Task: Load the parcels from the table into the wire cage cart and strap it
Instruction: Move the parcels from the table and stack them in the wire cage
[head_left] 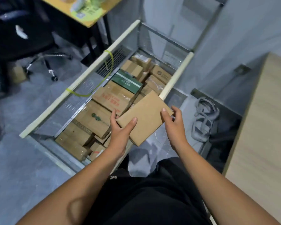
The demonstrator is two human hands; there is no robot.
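Observation:
I hold a flat brown cardboard parcel (pixel 144 116) over the near right side of the wire cage cart (pixel 81 78). My left hand (pixel 120 127) grips its near left corner, thumb on top. My right hand (pixel 173 122) holds its right edge. Inside the cart lie several cardboard parcels (pixel 94 119) and a green box (pixel 128 82). A yellow-green strap (pixel 109 65) hangs loosely along the cart's left rail, looped around it at two spots.
A light wooden table (pixel 263 143) stands at the right. A grey sandal (pixel 204 117) lies on the floor beside the cart. A black office chair (pixel 23 38) and a desk (pixel 81 12) stand at the far left.

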